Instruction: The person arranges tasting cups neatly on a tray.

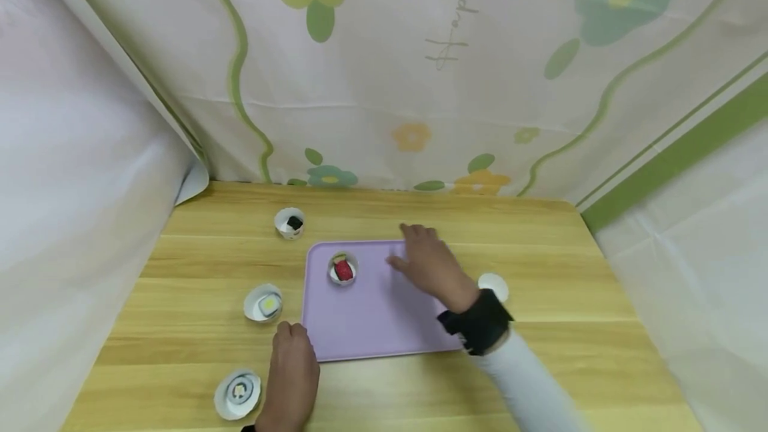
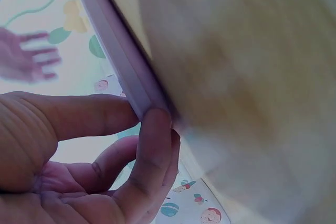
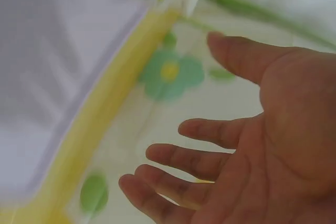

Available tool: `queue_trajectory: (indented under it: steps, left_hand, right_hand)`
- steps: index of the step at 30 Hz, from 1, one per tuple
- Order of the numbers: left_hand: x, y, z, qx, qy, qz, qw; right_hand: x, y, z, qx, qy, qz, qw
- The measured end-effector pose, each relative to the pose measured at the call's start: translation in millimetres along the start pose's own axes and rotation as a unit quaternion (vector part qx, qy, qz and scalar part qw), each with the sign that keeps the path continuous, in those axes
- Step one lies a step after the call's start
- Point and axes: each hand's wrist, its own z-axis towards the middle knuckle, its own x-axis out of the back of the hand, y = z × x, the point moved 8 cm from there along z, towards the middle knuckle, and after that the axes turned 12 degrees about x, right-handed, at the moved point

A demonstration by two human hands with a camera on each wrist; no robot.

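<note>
A lilac tray (image 1: 360, 325) lies on the wooden table, with a small paper cup (image 1: 332, 277) near its back left corner. That cup holds a red and green toy sushi piece (image 1: 343, 269). At the tray's front left corner, my left hand (image 1: 293, 372) pinches the rim; the left wrist view shows the thumb and index finger (image 2: 155, 145) on its edge. Over the tray's right half hovers my right hand (image 1: 433, 265), holding nothing. Its fingers (image 3: 202, 163) are spread apart in the right wrist view. The right forearm hides the tray's front right corner.
Left of the tray stand three paper cups: one with a black-wrapped piece (image 1: 294, 223), one with a yellow-topped piece (image 1: 269, 305), one with a round roll (image 1: 240, 389). Another white cup (image 1: 494, 284) sits right of the tray, partly behind my wrist. Printed cloth (image 1: 372, 99) hangs behind.
</note>
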Motion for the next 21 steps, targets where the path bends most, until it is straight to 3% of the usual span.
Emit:
queue_trajectory:
  steps: [5, 11, 17, 21]
  left_hand:
    - [3.8, -0.3, 1.2, -0.014, 0.023, -0.009, 0.9996]
    - [2.7, -1.7, 1.8, -0.008, 0.018, -0.014, 0.9997]
    - [-0.4, -3.7, 1.9, 0.003, 0.006, -0.015, 0.9999]
    - [-2.7, -4.8, 1.7, 0.008, -0.003, -0.014, 0.9999]
  right_hand:
    - [21.1, 55.3, -36.1, -0.054, 0.003, -0.04, 0.9978]
    - [8.1, 109.3, -71.7, -0.124, -0.046, -0.037, 0.9905]
    - [-11.8, 128.8, -86.6, -0.144, -0.07, 0.018, 0.9869]
    - [-16.2, 131.2, -87.0, -0.135, -0.07, 0.02, 0.9881]
